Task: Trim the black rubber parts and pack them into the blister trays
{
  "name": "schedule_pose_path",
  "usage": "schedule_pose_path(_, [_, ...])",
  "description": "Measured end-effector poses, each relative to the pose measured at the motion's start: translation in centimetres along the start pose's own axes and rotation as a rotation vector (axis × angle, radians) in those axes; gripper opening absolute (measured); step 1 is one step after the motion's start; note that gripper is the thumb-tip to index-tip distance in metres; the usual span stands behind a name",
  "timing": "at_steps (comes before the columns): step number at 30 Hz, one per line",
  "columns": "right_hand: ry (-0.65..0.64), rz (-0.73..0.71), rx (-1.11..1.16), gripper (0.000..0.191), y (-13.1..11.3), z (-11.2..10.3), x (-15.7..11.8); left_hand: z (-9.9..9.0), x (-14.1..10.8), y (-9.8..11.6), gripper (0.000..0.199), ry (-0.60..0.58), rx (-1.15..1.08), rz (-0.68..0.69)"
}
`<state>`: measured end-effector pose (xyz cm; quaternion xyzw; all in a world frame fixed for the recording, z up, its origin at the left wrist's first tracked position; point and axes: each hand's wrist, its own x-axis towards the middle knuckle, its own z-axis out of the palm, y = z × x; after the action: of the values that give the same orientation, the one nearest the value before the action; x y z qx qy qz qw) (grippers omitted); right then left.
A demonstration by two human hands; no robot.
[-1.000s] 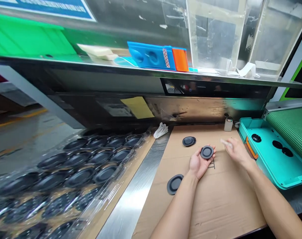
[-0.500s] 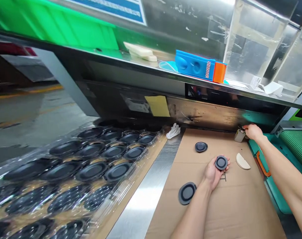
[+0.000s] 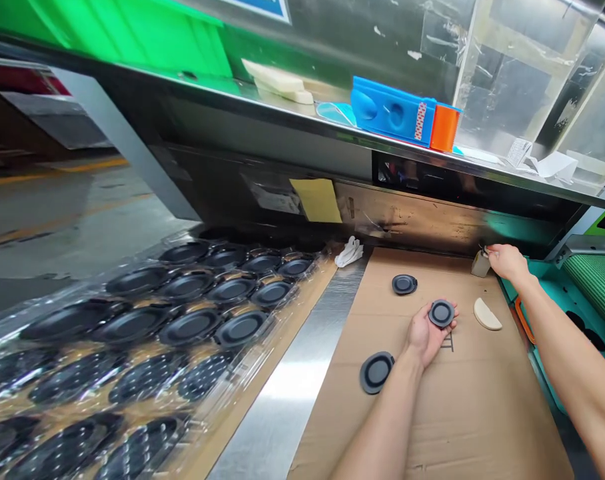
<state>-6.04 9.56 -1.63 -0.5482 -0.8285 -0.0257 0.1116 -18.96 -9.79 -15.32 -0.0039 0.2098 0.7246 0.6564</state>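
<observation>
My left hand (image 3: 429, 338) is palm up over the cardboard and holds a dark grey, rounded plastic part (image 3: 441, 313) with a ring-shaped groove. At the back right, my right hand (image 3: 507, 261) has its fingers closed at the top of a small pale bottle (image 3: 481, 263); the exact grip is too small to make out. A similar dark part (image 3: 404, 285) lies behind my left hand, and a larger-looking one (image 3: 376, 373) rests beside my left forearm. Between my hands lies a cream half-round pad (image 3: 487, 315).
Clear plastic trays (image 3: 262, 363) with several black rounded parts fill the left side. A metal strip (image 3: 282, 380) separates them from the cardboard sheet (image 3: 462, 413). White crumpled cloth (image 3: 349, 253) lies at the back. Above is a shelf with a blue box (image 3: 390, 110). A teal bin (image 3: 552, 380) stands right.
The view has shifted slightly, so the shelf sits higher in the picture and more of the teal bin's dark contents shows. Both hands keep nearly the same places and holds.
</observation>
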Motion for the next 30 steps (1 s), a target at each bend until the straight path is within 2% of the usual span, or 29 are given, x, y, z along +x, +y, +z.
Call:
schedule_pose_path(2, [0.096,-0.073,0.137,0.041,-1.5,0.9,-3.5,0.0,0.0,0.0,0.029,-0.012,-0.016,0.013])
schedule_pose_path(3, [0.111,-0.16,0.212,0.04,-2.3,1.7,-5.5,0.0,0.0,0.0,0.028,-0.014,-0.023,0.021])
schedule_pose_path(5, [0.067,-0.321,0.346,0.037,-4.2,3.6,-9.8,-0.1,0.1,0.0,0.027,-0.013,-0.039,0.034])
schedule_pose_path(8, [-0.007,-0.307,0.412,0.035,-6.7,6.5,-14.8,-0.3,0.3,-0.2,0.029,-0.028,-0.056,0.041])
schedule_pose_path(10, [-0.039,-0.301,0.351,0.035,-7.9,7.6,-16.5,-0.4,0.3,-0.3,0.032,-0.026,-0.048,0.044])
schedule_pose_path(14, [-0.043,-0.45,0.144,0.039,-8.5,8.1,-17.5,-0.7,0.3,-0.4,0.034,0.027,-0.02,0.037])
schedule_pose_path(18, [-0.031,-0.444,0.052,0.04,-8.4,8.1,-17.6,-0.7,0.3,-0.3,0.032,0.021,-0.007,0.033])
schedule_pose_path(23, [-0.064,-0.459,0.12,0.034,-8.4,8.1,-17.0,-0.3,0.1,-0.7,0.033,0.018,0.017,0.035])
schedule_pose_path(27, [-0.013,-0.398,0.206,0.03,-8.3,8.4,-16.3,-0.1,0.0,-1.2,0.034,0.006,0.03,0.042])
schedule_pose_path(30, [0.003,-0.438,0.227,0.028,-8.3,8.7,-16.2,-0.2,0.0,-1.3,0.034,0.016,0.032,0.033])
